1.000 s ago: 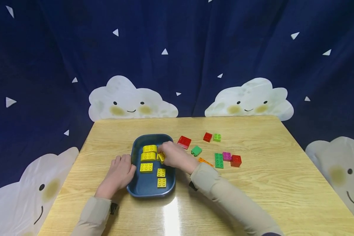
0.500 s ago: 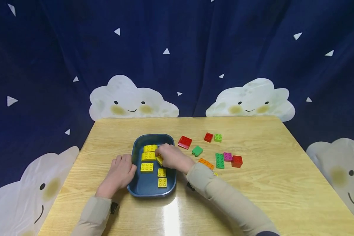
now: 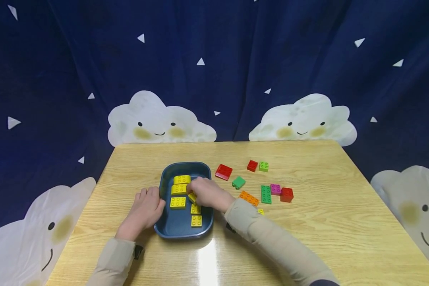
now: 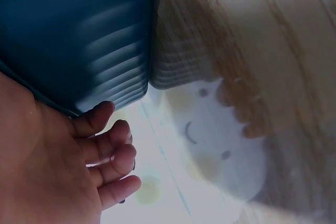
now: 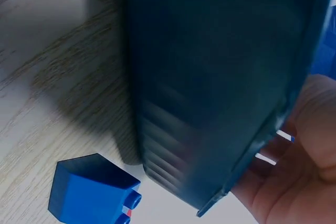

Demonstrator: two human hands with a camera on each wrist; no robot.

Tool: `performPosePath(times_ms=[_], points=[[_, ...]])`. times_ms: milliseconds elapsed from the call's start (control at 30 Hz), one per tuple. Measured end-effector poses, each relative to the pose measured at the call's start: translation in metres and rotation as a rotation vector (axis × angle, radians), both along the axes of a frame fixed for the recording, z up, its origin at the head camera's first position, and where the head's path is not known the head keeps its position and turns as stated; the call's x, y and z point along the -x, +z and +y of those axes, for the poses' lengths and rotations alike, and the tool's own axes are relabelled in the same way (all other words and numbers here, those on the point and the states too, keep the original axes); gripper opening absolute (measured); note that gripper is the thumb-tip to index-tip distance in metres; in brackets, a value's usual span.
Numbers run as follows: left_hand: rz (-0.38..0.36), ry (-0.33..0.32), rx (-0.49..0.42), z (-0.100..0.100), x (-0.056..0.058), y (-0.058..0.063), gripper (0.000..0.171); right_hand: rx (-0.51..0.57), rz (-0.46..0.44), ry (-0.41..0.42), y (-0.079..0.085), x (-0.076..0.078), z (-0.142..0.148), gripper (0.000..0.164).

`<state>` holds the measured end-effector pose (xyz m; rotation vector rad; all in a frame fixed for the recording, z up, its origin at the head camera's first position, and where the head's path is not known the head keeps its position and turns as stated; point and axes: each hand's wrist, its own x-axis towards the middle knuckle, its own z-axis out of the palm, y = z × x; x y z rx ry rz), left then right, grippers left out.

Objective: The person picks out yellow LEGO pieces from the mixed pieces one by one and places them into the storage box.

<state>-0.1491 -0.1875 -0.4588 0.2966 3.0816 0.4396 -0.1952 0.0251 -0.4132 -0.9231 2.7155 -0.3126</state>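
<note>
A dark blue tray (image 3: 175, 229) lies left of centre in the head view, holding several yellow bricks. My left hand (image 3: 145, 207) rests against its left rim; the left wrist view shows loosely bent fingers (image 4: 118, 163) outside the tray wall (image 4: 105, 24), with the thumb hidden. Reaching over the right rim, my right hand (image 3: 209, 193) pinches a yellow toy brick (image 3: 192, 197) inside the tray, tilted and partly covered by the fingers. Just below it sits a small yellow brick (image 3: 196, 209). In the right wrist view the tray wall (image 5: 210, 77) hides the fingertips.
Right of the tray lie a flat red brick (image 3: 223, 172), a green brick (image 3: 238, 182), an orange brick (image 3: 249, 198), a long green brick (image 3: 266, 194), a pink brick (image 3: 275, 189) and a red brick (image 3: 286, 194). A yellow brick (image 3: 260, 212) shows beside the right sleeve.
My right hand has moved slightly nearer to me and left inside the tray, bringing the yellow toy brick close to the small yellow one. The left hand and tray stay put.
</note>
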Motion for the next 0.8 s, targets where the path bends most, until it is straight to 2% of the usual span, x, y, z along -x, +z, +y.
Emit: performPosePath(times_ms=[300, 800], points=[[-0.005, 0.007, 0.001, 0.0, 0.0, 0.001, 0.02, -0.022, 0.037, 0.043, -0.008, 0.004, -0.001, 0.03], [-0.008, 0.007, -0.008, 0.0, 0.001, -0.001, 0.02, -0.025, 0.091, 0.069, -0.019, 0.01, 0.0, 0.026]])
